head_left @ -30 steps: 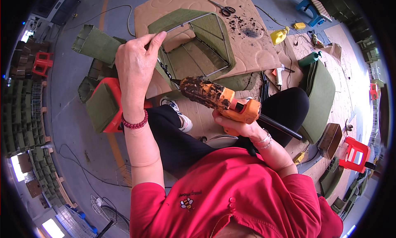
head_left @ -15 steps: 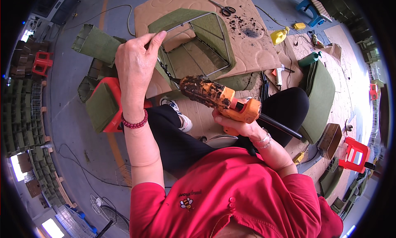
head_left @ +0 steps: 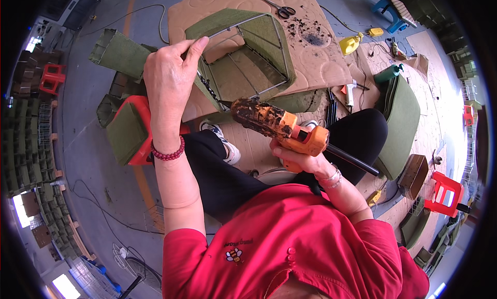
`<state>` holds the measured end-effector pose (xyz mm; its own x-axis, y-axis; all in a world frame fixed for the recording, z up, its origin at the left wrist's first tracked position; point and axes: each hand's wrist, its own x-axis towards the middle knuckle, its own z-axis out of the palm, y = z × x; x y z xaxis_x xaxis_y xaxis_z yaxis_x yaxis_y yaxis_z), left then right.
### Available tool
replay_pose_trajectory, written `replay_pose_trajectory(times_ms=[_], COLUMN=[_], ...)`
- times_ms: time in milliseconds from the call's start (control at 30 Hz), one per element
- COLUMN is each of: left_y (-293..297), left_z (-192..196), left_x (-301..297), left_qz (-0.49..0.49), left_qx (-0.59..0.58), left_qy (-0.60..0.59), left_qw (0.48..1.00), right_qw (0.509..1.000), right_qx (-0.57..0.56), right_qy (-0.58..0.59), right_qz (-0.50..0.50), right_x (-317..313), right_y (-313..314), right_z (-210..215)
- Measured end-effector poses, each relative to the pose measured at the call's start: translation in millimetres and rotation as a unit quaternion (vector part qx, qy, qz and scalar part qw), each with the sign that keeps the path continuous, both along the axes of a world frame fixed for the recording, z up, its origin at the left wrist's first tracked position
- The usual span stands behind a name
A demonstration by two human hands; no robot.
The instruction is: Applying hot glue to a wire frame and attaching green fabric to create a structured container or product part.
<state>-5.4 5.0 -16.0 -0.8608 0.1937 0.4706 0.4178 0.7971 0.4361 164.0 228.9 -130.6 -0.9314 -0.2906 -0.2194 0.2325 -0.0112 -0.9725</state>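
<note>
A green felt box point(head_left: 259, 19), wide at the mouth, lies tipped on cardboard with a thin metal wire frame point(head_left: 280, 37) along its rim. My left hand point(head_left: 171, 73) pinches the rim's left corner, thumb and fingers closed on the felt and wire. In my right hand point(head_left: 300, 159) is an orange glue gun point(head_left: 282, 124) caked with dark glue. Its nozzle points at the box's near left edge, where black glue point(head_left: 208, 86) runs along the wire. From the gun's back end sticks a black glue stick point(head_left: 352, 159). The right fingers are partly hidden under the handle.
Scissors point(head_left: 281, 10) and black crumbs point(head_left: 313, 39) lie on the cardboard-covered work surface point(head_left: 316, 66). To the right are a white glue gun point(head_left: 350, 94), a yellow bottle point(head_left: 351, 44), and stacked green felt pieces point(head_left: 404, 123). A red stool point(head_left: 135, 104) with felt on it stands left.
The glue gun has shifted slightly right and toward me, its nozzle sliding along the box's edge. My left hand has barely moved and still pinches the rim.
</note>
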Motion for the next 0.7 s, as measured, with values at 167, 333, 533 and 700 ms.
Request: replay_pose_trajectory(times_ms=[167, 333, 533, 700], left_y=[0.3, 2.5, 6.1, 1.9], left_z=[1.6, 4.7, 4.6, 4.5], left_x=[1.0, 3.4, 10.2, 16.4], left_qz=[0.002, 0.018, 0.020, 0.021], left_qx=[-0.001, -0.016, -0.033, -0.039], left_qy=[-0.008, -0.012, -0.019, -0.037], left_qw=[1.000, 1.000, 0.999, 0.998], right_qw=[0.998, 1.000, 0.961, 0.974], right_qx=[0.034, -0.013, 0.248, 0.201], right_qy=[-0.054, -0.021, 0.067, 0.103], right_qz=[0.005, -0.020, 0.105, 0.021], right_x=[2.6, 7.2, 5.6, 14.6], right_y=[3.2, 2.9, 13.0, 10.4], right_z=[5.2, 15.2, 29.5, 21.1])
